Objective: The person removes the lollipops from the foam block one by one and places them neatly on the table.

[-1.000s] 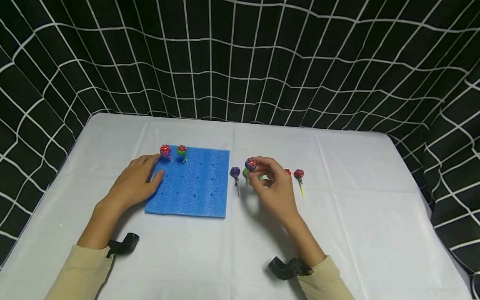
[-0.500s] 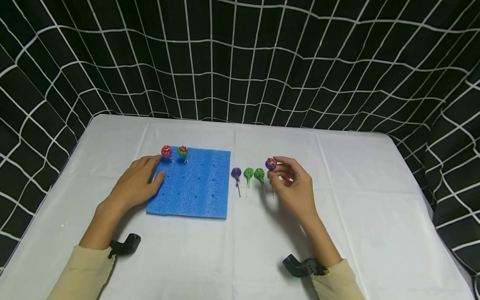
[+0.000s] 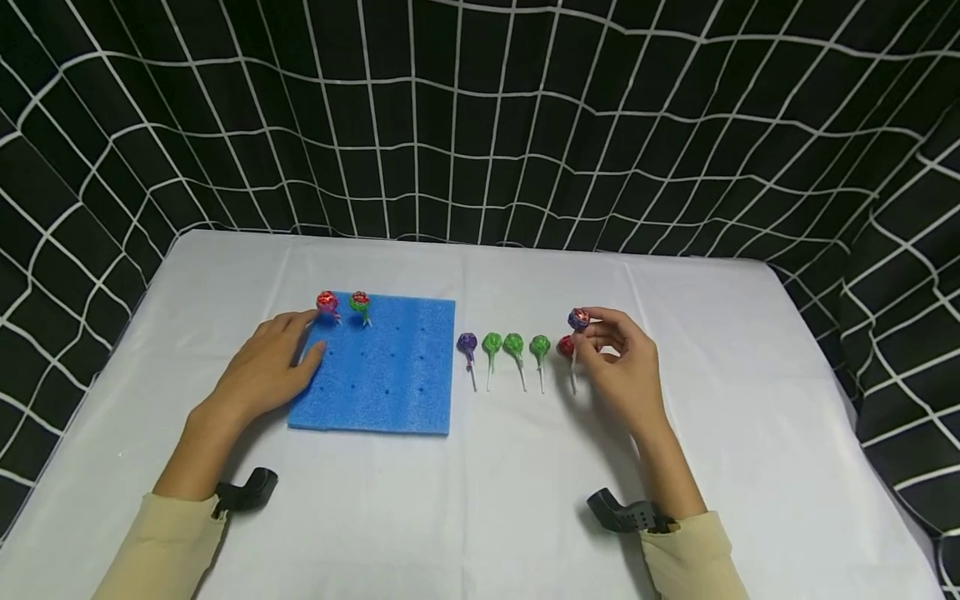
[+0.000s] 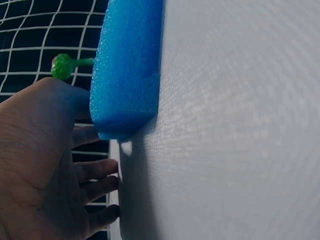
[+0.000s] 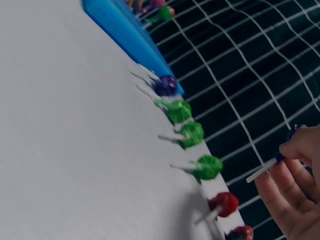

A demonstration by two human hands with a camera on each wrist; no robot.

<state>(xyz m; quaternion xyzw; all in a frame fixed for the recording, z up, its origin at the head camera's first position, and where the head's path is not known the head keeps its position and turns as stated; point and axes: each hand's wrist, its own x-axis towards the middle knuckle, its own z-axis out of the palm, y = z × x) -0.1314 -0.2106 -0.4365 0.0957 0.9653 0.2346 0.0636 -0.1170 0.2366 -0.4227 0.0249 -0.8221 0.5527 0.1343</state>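
Observation:
My right hand (image 3: 624,367) pinches a lollipop with a dark blue and red wrapper (image 3: 578,318) above the table, its white stick pointing down. Close under it lies a red lollipop (image 3: 566,345), partly hidden in the head view. The right wrist view shows a further red lollipop (image 5: 241,233) at its bottom edge. My left hand (image 3: 266,367) rests at the left side of a blue foam board (image 3: 408,367), thumb on top and fingers extended along the edge. A pink-red lollipop (image 3: 327,302) and a green-red lollipop (image 3: 360,302) stand upright in the board's far left holes.
To the right of the board, a purple lollipop (image 3: 467,342) and several green lollipops (image 3: 513,344) lie in a row, sticks toward me. Small holes dot the board. A white cloth (image 3: 375,517) covers the table, and a black curtain with a white grid (image 3: 480,125) hangs behind.
My right hand has moved to the right along the row, still holding the blue and red lollipop. The green lollipops it covered now show. My left hand has stayed at the board.

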